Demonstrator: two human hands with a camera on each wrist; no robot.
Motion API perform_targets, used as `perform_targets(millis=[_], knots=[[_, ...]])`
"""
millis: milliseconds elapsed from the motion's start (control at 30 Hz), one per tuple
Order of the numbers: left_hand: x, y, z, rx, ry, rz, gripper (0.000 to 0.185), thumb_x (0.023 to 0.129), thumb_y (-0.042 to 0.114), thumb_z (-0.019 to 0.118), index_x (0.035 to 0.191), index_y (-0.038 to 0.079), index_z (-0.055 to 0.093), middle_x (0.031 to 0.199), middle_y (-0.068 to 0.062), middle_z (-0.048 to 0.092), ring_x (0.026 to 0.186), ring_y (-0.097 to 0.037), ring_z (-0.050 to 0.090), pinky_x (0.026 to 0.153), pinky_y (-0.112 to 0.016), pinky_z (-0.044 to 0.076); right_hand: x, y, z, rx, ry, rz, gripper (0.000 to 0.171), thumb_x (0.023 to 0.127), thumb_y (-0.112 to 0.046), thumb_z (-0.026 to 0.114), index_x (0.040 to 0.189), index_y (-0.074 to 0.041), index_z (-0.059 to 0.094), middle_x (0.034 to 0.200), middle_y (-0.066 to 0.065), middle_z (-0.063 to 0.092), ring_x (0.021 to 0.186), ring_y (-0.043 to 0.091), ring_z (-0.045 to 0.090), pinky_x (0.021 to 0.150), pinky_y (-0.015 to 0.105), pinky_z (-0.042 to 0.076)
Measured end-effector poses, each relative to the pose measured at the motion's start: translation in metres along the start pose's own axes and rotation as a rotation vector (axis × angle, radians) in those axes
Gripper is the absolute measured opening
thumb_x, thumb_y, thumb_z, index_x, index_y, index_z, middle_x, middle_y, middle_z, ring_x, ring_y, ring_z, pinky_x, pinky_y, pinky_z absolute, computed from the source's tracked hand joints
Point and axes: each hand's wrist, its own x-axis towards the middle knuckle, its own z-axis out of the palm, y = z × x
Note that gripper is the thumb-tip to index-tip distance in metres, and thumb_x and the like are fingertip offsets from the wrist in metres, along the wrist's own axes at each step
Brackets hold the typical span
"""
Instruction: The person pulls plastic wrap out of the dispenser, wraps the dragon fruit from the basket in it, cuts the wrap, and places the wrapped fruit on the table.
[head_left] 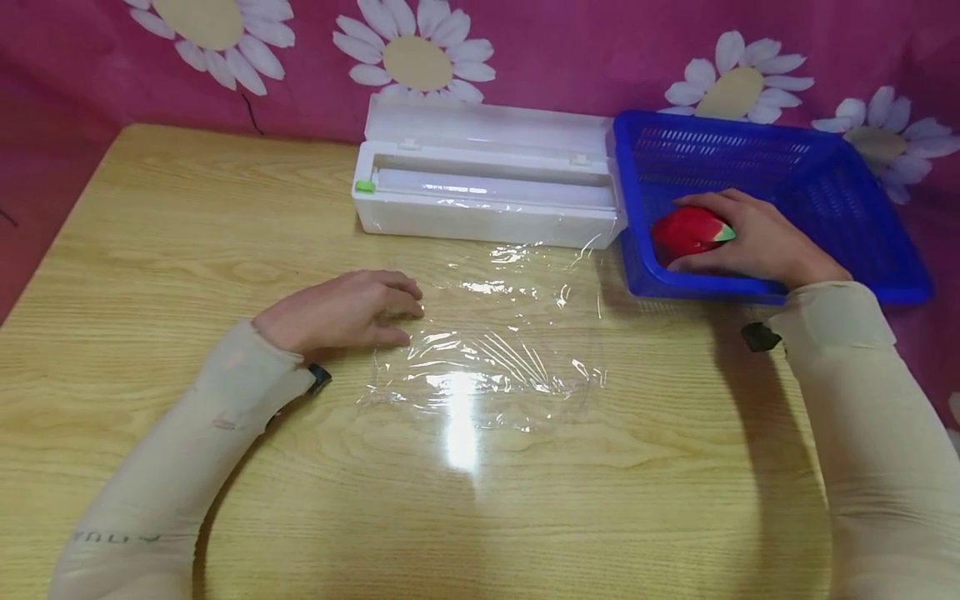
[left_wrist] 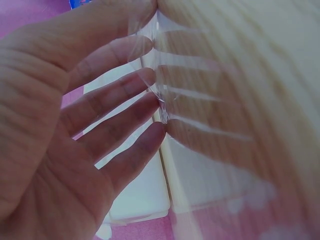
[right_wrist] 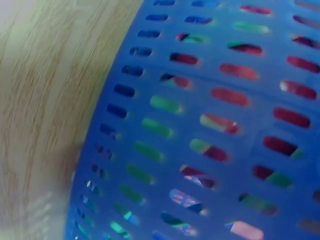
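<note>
A sheet of clear cling film [head_left: 487, 358] lies wrinkled on the table, running out from the white dispenser box [head_left: 480, 218]. My left hand [head_left: 352, 308] rests at the film's left edge. In the left wrist view its relaxed, spread fingers [left_wrist: 135, 150] touch the film with their tips. Over the near left corner of the blue basket [head_left: 817, 290], my right hand [head_left: 765, 237] grips a red fruit [head_left: 686, 236] with a pale green tip. The right wrist view shows mostly the slotted basket wall [right_wrist: 200, 120], with red and green patches through its slots; fingers cannot be made out.
The dispenser's lid [head_left: 487, 125] is raised, showing a film roll [head_left: 495, 185] inside; a green slider [head_left: 365, 187] sits at its left end. The basket touches the box's right end. Behind the wooden table [head_left: 525, 517] hangs a pink cloth [head_left: 555, 50] with daisies.
</note>
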Motion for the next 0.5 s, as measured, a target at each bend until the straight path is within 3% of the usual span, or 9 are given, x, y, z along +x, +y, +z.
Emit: perform_targets(millis=[500], knots=[[0.000, 0.001, 0.000, 0.003, 0.014, 0.030, 0.044, 0.096, 0.027, 0.075, 0.135, 0.009, 0.069, 0.146, -0.011, 0.061, 0.138, -0.030, 0.057, 0.119, -0.048, 0.047, -0.008, -0.012, -0.020, -0.005, 0.040, -0.026, 0.096, 0.077, -0.051, 0.089, 0.157, -0.025, 0.045, 0.145, 0.021, 0.050, 0.124, 0.046, 0.051, 0.099, 0.073, 0.047]])
